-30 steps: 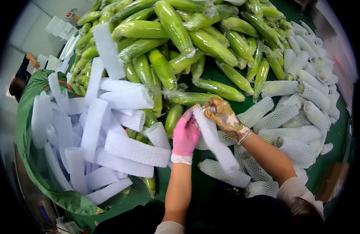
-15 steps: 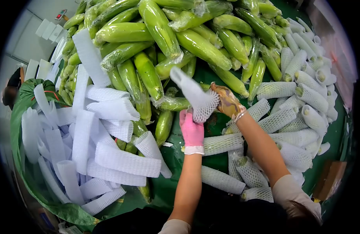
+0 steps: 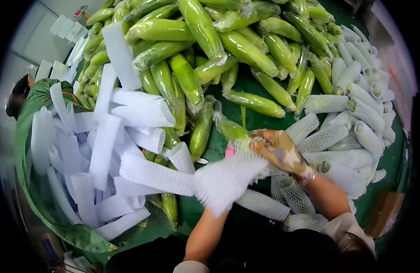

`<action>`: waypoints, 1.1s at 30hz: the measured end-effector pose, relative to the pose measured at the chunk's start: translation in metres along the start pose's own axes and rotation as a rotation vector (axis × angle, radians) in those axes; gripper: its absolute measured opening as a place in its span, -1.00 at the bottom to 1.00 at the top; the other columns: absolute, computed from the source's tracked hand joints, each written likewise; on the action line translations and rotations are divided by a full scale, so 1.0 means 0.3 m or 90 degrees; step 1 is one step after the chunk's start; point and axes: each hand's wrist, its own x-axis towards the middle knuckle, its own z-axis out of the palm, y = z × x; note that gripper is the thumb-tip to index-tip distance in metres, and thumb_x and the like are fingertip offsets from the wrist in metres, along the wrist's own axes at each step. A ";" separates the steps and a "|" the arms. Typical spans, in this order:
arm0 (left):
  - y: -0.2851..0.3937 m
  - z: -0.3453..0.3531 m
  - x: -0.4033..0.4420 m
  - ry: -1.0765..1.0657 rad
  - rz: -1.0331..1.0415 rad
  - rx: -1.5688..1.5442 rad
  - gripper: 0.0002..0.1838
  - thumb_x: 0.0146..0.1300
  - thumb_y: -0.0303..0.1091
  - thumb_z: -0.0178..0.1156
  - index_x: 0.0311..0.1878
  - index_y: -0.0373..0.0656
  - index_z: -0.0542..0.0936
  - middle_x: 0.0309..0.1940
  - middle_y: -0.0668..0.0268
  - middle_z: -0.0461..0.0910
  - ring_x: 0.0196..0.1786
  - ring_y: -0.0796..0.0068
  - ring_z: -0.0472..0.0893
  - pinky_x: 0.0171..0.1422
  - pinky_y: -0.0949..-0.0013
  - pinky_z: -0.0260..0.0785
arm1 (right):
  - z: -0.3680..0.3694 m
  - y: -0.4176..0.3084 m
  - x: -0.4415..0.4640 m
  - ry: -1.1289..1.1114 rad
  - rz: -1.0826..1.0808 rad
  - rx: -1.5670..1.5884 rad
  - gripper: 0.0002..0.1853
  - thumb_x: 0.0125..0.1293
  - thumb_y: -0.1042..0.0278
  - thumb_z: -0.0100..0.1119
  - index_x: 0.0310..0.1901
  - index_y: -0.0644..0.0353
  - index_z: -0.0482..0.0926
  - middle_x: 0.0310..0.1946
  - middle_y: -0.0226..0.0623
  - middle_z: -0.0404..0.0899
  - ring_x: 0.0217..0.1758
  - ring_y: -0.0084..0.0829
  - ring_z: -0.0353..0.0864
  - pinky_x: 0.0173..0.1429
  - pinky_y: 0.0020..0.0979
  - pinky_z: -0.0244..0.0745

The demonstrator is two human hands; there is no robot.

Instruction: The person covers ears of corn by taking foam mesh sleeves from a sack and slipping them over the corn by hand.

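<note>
My right hand (image 3: 280, 150), in a camouflage-patterned glove, is closed around the edge of a white foam net sleeve (image 3: 233, 179). A long green vegetable (image 3: 232, 128) wrapped in clear film reaches from the sleeve's upper end, its far tip pointing up and left. The sleeve is blurred and flares down toward my left forearm. Of my left hand (image 3: 229, 149), only a bit of pink glove shows beside the vegetable; the sleeve hides the rest, so its grip is not visible.
Film-wrapped green vegetables (image 3: 164, 31) are heaped at the back. A green sack (image 3: 25, 157) on the left holds many flat foam sleeves (image 3: 105, 145). Vegetables in foam nets (image 3: 346, 179) are piled on the right, near a brown box (image 3: 386, 213). A green surface (image 3: 219, 157) lies underneath.
A wrapped vegetable is now between my hands, at the mouth of the foam net sleeve. The sleeve has swung down toward me. My right hand has moved down and right; my left is now mostly covered.
</note>
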 end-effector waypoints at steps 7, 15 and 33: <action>0.063 -0.013 -0.194 0.062 -0.033 -0.126 -0.50 0.43 -0.07 -0.14 0.29 -0.17 0.31 0.22 0.18 0.41 0.27 0.26 0.36 0.38 0.26 0.16 | 0.014 -0.180 -0.018 -0.072 0.107 0.296 -0.67 0.27 0.30 0.24 -0.08 0.42 0.56 -0.34 -0.32 0.63 -0.29 -0.69 0.46 -0.18 -0.59 0.42; 0.100 -0.095 0.076 0.368 -0.022 -0.290 -0.71 0.36 -0.20 0.10 -0.06 -0.24 0.56 -0.23 0.23 0.61 -0.21 0.50 0.60 -0.08 0.45 0.46 | 0.059 0.152 0.239 0.101 -0.043 0.389 -0.83 0.31 0.40 0.16 -0.22 0.37 0.53 -0.34 -0.43 0.58 -0.32 -0.66 0.47 -0.24 -0.61 0.41; -0.012 0.214 0.469 0.217 0.067 0.595 -0.80 0.11 -0.30 0.13 -0.24 -0.21 0.48 -0.32 0.07 0.55 -0.29 0.10 0.60 -0.17 0.16 0.42 | -0.261 0.685 0.141 0.161 0.182 -0.677 -0.66 0.17 0.12 0.02 -0.12 0.11 0.60 -0.07 -0.20 0.60 0.01 -0.25 0.57 0.05 -0.31 0.44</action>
